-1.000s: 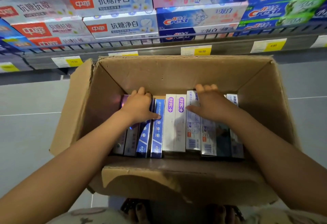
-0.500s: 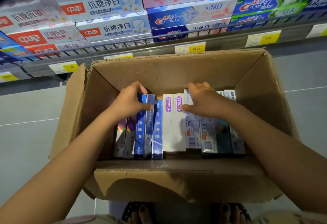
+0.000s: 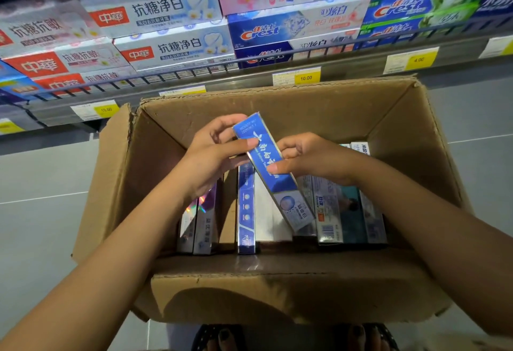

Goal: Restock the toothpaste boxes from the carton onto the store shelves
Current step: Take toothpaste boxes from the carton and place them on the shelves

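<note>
An open brown carton [image 3: 291,106] sits on the floor below me with several toothpaste boxes [image 3: 337,212] standing side by side inside. A blue and silver toothpaste box [image 3: 270,167] is lifted out at a slant, top end up and to the left. My left hand [image 3: 213,153] grips its upper end. My right hand [image 3: 308,156] pinches its middle from the right. A gap shows in the row where the box stood, beside another blue box [image 3: 246,206].
The store shelf [image 3: 249,78] runs across the top, packed with white-and-red boxes [image 3: 155,14] at left and Crest boxes [image 3: 294,26] at right, with yellow price tags [image 3: 305,77] on its rail. Grey floor lies on both sides. My sandalled toes [image 3: 227,336] show at the bottom.
Both hands were sorting through the row in the carton. Now the left has pulled the blue box up out of the row and the right has joined it on the box.
</note>
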### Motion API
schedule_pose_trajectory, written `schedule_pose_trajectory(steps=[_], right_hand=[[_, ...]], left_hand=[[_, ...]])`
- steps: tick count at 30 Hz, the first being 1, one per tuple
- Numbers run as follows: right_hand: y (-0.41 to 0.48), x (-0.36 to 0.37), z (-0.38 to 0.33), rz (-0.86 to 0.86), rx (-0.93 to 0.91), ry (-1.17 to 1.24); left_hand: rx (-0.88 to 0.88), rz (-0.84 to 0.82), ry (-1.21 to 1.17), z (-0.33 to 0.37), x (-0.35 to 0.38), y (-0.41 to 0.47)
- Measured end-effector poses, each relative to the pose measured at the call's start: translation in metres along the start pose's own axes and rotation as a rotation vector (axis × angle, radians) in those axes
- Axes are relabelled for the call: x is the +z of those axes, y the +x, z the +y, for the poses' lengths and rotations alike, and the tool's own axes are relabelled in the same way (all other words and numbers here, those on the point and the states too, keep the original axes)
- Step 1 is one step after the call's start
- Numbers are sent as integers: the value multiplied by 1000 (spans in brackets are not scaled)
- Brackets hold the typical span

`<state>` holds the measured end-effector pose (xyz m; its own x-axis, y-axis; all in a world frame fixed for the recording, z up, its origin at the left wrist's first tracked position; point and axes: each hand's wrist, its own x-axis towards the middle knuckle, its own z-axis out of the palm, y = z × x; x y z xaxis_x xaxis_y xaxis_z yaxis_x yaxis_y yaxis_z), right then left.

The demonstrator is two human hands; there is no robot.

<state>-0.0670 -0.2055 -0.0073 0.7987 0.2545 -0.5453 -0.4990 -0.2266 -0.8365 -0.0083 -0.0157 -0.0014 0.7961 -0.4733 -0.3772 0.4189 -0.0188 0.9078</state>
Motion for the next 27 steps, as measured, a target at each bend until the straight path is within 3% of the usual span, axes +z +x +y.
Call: schedule_pose_trajectory(steps=[7, 12, 18, 22, 27], right_hand=[[-3, -21, 1, 66, 76, -153], [1, -27, 7, 77, 132, -201], [0, -24, 4, 57, 142, -249], [1, -25, 3, 63, 147, -254], [0, -28, 4, 73, 159, -261]], left_hand=[[-136, 70, 496, -18, -11, 13], [-245, -44, 841, -36, -14, 22], [-248, -159, 863, -41, -21, 23], [-179, -38, 922, -41, -23, 27], [-70, -39, 985, -38, -26, 27]])
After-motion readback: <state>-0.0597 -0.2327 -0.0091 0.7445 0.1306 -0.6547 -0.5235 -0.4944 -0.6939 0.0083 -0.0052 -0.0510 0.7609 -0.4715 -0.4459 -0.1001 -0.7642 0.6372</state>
